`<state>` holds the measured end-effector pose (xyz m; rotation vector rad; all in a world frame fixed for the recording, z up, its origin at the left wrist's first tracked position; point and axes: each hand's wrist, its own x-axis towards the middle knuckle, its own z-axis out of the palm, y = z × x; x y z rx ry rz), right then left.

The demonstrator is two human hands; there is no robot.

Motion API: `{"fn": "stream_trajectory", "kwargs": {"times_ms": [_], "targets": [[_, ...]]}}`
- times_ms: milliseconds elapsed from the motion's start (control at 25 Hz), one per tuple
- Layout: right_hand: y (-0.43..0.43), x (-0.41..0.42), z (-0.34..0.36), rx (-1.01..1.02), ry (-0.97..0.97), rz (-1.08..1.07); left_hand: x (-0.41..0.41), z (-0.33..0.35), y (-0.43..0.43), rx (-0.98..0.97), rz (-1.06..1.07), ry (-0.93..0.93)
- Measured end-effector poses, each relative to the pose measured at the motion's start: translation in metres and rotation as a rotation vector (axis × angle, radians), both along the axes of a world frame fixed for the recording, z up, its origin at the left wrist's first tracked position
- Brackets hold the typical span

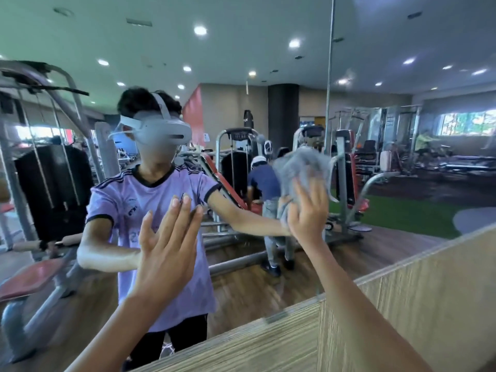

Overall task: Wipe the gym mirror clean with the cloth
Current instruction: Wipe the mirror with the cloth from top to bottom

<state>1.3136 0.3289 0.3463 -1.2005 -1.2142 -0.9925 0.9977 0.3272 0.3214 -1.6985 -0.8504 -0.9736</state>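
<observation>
Head view only. Step in hand, by judgement: wiping pass over mirror [241, 49], just left of seam [330, 76].

Position of task item:
- Cloth [300, 167] bunched, blurred, pressed to glass just left of seam, near mid height of seam.

Procedure for a good pass:
- Hold palm flat, with cloth spread broad against glass rather than balled.
- Work in overlapping strokes toward seam, then across it.
- Turn to a fresh face of cloth once soiled.
- Avoid running bare fingertips past cloth edge; prints likely.
- Brace lightly only; afterwards wipe braced patch well left of seam, as a palm mark is probable there.

Grip state:
- Right grip [308, 210]: wide, fingers straight and spread, pressing cloth to glass. Lower fold of cloth trailing beside thumb; cannot tell whether pinched there.
- Left grip [166, 242]: wide, fingers straight and close together, palm toward glass, well left of seam, holding nothing. Apparently resting on glass; contact not certain.

Wood panel [402, 304] below seam: not touched by cloth.
</observation>
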Motion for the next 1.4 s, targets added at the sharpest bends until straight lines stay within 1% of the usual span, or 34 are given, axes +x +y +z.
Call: {"fn": "stream_trajectory", "kwargs": {"times_ms": [40,80,120,160,240,280,320,360,400,440,480,520,560,600,640,680,720,760,800,840,880,920,960,1000,1040,1080,1120,1160,1200,1240,1280,1320,1400], "targets": [[-0.002,-0.007,0.001,0.055,0.303,0.000,0.005,-0.004,0.000,-0.006,-0.003,0.004],[-0.003,-0.021,-0.005,0.103,0.478,0.013,0.010,-0.009,0.000,-0.014,-0.006,0.009],[-0.005,-0.037,-0.021,0.112,0.483,0.021,0.014,-0.013,0.000,-0.019,-0.003,0.018],[-0.008,-0.051,-0.049,0.065,0.305,0.040,0.018,-0.017,0.000,-0.023,0.003,0.030],[-0.024,-0.054,-0.108,-0.121,-0.245,0.071,0.015,-0.026,-0.001,-0.027,0.009,0.067],[-0.030,-0.036,-0.120,-0.200,-0.406,0.055,0.010,-0.030,-0.002,-0.029,0.015,0.089],[-0.029,-0.016,-0.120,-0.209,-0.441,0.039,0.003,-0.032,-0.003,-0.026,0.028,0.115],[-0.027,-0.005,-0.113,-0.189,-0.323,0.028,-0.007,-0.034,-0.004,-0.024,0.044,0.134],[-0.023,-0.001,-0.100,-0.135,-0.074,0.026,-0.015,-0.035,-0.005,-0.022,0.050,0.141],[-0.019,-0.006,-0.082,-0.061,0.271,0.022,-0.024,-0.036,-0.006,-0.028,0.054,0.135],[-0.013,-0.021,-0.069,0.022,0.560,0.027,-0.031,-0.037,-0.006,-0.030,0.060,0.124],[-0.007,-0.046,-0.064,0.086,0.695,0.040,-0.037,-0.039,-0.006,-0.032,0.071,0.114],[-0.005,-0.074,-0.067,0.098,0.653,0.056,-0.044,-0.041,-0.006,-0.031,0.083,0.106],[-0.004,-0.095,-0.082,0.055,0.411,0.085,-0.050,-0.044,-0.006,-0.027,0.086,0.100],[-0.009,-0.110,-0.099,0.000,0.029,0.130,-0.060,-0.048,-0.007,-0.030,0.088,0.086],[-0.013,-0.110,-0.112,-0.050,-0.312,0.155,-0.070,-0.053,-0.007,-0.040,0.087,0.062],[-0.012,-0.098,-0.109,-0.077,-0.524,0.153,-0.084,-0.059,-0.008,-0.055,0.090,0.030],[-0.009,-0.087,-0.098,-0.058,-0.546,0.146,-0.101,-0.066,-0.010,-0.067,0.099,-0.005],[-0.004,-0.082,-0.083,-0.015,-0.367,0.116,-0.118,-0.073,-0.012,-0.078,0.113,-0.035],[0.002,-0.084,-0.064,0.054,-0.022,0.090,-0.136,-0.079,-0.014,-0.091,0.137,-0.064],[0.005,-0.091,-0.045,0.110,0.377,0.080,-0.152,-0.085,-0.016,-0.098,0.169,-0.093],[0.007,-0.112,-0.034,0.141,0.647,0.062,-0.168,-0.089,-0.019,-0.102,0.199,-0.118],[0.004,-0.146,-0.034,0.142,0.712,0.075,-0.182,-0.092,-0.023,-0.110,0.218,-0.145],[0.002,-0.178,-0.045,0.114,0.607,0.105,-0.192,-0.092,-0.025,-0.122,0.220,-0.177],[-0.002,-0.207,-0.065,0.049,0.377,0.142,-0.201,-0.093,-0.025,-0.142,0.229,-0.212],[-0.008,-0.232,-0.091,-0.025,0.034,0.176,-0.212,-0.095,-0.025,-0.158,0.245,-0.256],[-0.012,-0.243,-0.116,-0.073,-0.367,0.209,-0.221,-0.099,-0.025,-0.178,0.253,-0.301],[-0.011,-0.240,-0.126,-0.092,-0.742,0.243,-0.232,-0.103,-0.027,-0.214,0.253,-0.351],[-0.006,-0.229,-0.117,-0.094,-1.015,0.275,-0.245,-0.107,-0.028,-0.254,0.250,-0.400],[0.001,-0.218,-0.101,-0.055,-1.148,0.278,-0.261,-0.109,-0.029,-0.287,0.260,-0.430],[0.005,-0.209,-0.082,-0.013,-1.115,0.260,-0.276,-0.112,-0.030,-0.311,0.279,-0.437],[0.008,-0.207,-0.065,0.009,-0.942,0.245,-0.290,-0.113,-0.031,-0.326,0.300,-0.433],[0.003,-0.235,-0.049,0.034,-0.382,0.185,-0.304,-0.117,-0.031,-0.328,0.316,-0.420]]}}
